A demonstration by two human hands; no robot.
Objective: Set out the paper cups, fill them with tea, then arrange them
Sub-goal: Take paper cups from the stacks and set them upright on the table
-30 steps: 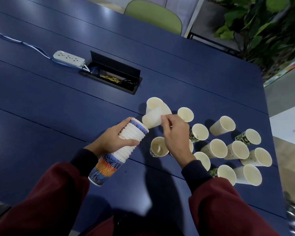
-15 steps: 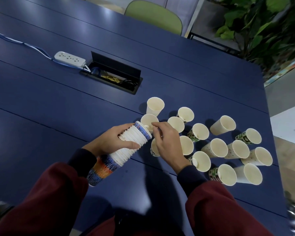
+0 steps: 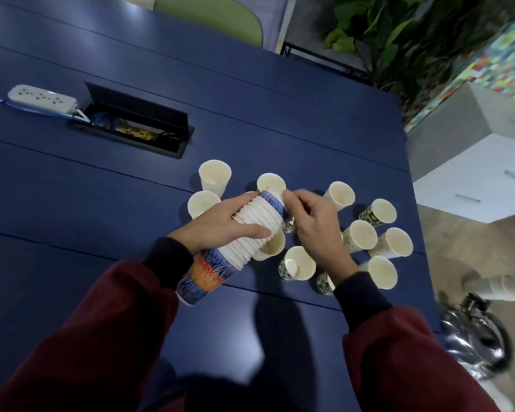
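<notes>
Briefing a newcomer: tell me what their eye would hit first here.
The tall stack of paper cups at centre, held slantwise by the left hand while the right hand pinches its top end. Next, the loose cups standing open-mouthed on the blue table, mostly right of the hands.

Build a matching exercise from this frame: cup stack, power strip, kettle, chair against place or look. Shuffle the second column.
Column 1
1. cup stack
2. power strip
3. kettle
4. chair

Column 2
A. shiny metal, past the right edge of the table
B. green, behind the table's far edge
C. held in the left hand
D. white, lying flat on the table, far left

Pairs: 1-C, 2-D, 3-A, 4-B
</notes>
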